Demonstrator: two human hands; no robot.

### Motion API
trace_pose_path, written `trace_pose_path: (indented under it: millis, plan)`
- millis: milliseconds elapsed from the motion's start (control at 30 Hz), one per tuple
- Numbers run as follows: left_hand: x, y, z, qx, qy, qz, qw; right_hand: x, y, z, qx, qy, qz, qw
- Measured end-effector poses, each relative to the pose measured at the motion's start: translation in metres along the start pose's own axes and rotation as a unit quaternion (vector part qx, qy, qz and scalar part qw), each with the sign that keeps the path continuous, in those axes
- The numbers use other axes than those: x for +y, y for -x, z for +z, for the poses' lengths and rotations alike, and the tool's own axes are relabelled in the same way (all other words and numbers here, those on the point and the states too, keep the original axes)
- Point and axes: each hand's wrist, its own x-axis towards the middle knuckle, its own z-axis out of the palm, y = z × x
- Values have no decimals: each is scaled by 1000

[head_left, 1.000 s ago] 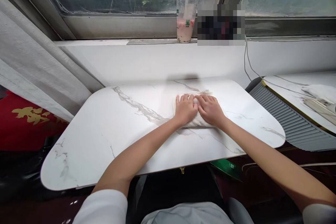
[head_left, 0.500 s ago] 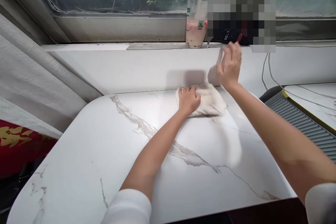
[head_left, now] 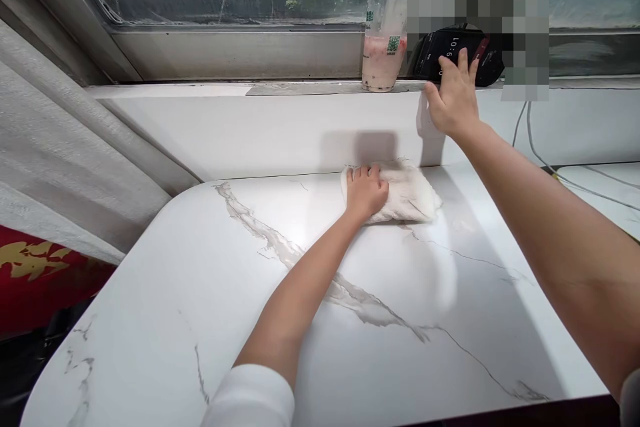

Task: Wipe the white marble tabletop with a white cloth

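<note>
Resting on cloth, my left hand hides whether it grips; my spread right hand, slipping, could shove the device into the ten-o'clock cup.

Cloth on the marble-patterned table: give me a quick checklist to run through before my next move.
1. Left hand on the cloth: ok, it rests on the left part.
2. Right hand on the cloth: not ok, it is raised at the dark device by the window.
3. Right fingertips touching that device: cannot tell, they only overlap it in this view.
4. Cloth lying on the table: ok, near the back edge.
5. Cup upright on the windowsill: ok.
6. Cup's top: cannot tell, the frame cuts it off.
</note>
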Motion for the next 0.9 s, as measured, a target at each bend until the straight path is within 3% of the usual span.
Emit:
trace_pose_path:
  millis: [100,233,333,400,467,533,667,900]
  plan:
    - [0,1,1,0,0,3,1000,4,1,3,23,-4,-13,1000]
    - [0,3,2,7,-9,11,1000,-2,30,12,71,-31,-108,991]
    - [1,10,2,12,-18,7,1000,-17,77,22,29,-75,-198,977]
    - [2,18,0,11,-25,5,1000,-27,111,30,-53,-91,-234,966]
    - [3,27,-3,5,-34,4,999,-34,141,38,-133,-104,-235,957]
    - [5,37,-6,-1,-41,0,999,-39,162,44,-169,-95,-191,962]
    - [10,60,-12,-20,-38,-11,999,-45,188,40,-178,-60,-125,974]
    - [22,116,-21,-19,-41,1,999,-64,238,1,-193,-23,-146,970]
